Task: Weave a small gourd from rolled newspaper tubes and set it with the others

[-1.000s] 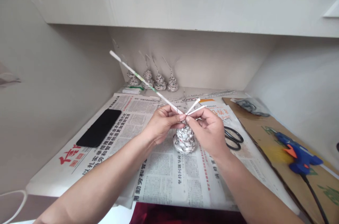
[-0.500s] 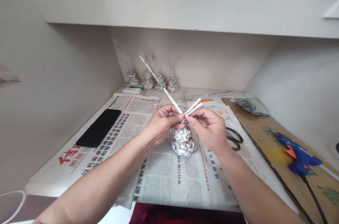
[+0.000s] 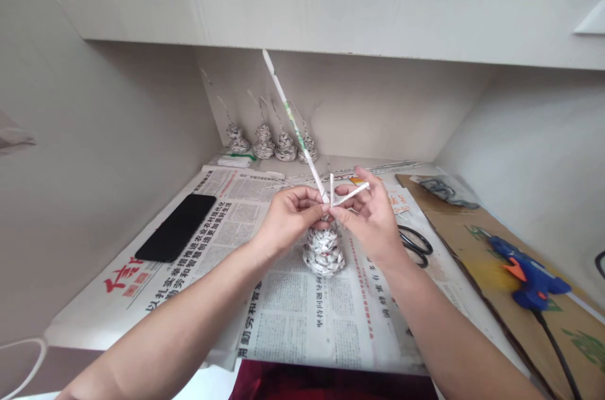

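A small woven gourd [image 3: 324, 253] of rolled newspaper stands upright on the newspaper sheets in front of me. My left hand [image 3: 297, 210] pinches its narrow top between thumb and fingers. From that pinch a long white paper tube [image 3: 297, 129] with a green-printed patch slants up to the left. Two short paper ends [image 3: 350, 194] stick up from the same spot, spread apart in a V. My right hand [image 3: 371, 214] has its thumb at the base of these ends, its index finger raised behind them; the exact contact is partly hidden.
Several finished-looking paper gourds [image 3: 263, 143] line the back wall. Thin paper rods [image 3: 378, 168] lie behind my hands. A black phone [image 3: 176, 228] rests at left, and black-handled scissors [image 3: 414, 242] sit beside my right wrist. A blue glue gun [image 3: 532, 274] lies on cardboard [image 3: 477, 261] at right.
The long tube has swung more upright. The short ends, bunched together before, now stand apart, and my right index finger has lifted. The gourd has shifted slightly left.
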{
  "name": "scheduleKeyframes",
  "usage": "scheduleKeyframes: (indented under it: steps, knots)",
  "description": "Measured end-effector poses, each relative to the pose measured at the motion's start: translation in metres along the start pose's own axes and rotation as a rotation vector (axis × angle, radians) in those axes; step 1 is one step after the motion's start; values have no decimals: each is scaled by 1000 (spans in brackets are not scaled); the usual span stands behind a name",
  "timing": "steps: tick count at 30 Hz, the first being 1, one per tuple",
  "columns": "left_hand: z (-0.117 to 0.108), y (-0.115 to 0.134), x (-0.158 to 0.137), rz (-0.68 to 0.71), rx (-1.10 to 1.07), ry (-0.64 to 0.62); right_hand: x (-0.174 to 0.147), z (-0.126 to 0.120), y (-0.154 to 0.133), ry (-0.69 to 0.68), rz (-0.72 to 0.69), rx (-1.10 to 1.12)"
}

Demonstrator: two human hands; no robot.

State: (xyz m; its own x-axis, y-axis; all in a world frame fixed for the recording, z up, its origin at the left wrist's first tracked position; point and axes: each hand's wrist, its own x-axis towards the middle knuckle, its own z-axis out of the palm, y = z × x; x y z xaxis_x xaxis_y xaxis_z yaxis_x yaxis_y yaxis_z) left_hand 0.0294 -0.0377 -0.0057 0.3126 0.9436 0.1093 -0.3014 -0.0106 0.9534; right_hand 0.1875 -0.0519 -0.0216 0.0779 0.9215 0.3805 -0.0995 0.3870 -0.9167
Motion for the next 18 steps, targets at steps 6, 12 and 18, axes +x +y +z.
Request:
scheduleKeyframes:
  steps: [6,12,18]
  knots:
    - [2,0,-1,-2,36,0,-2,3,-5,-48,-28,-109]
    - [4,4,-4,-27,55,-39,-7,7,-13,111,-82,-205]
    - [7,5,-7,-18,107,-15,-9,8,-9,124,82,-51]
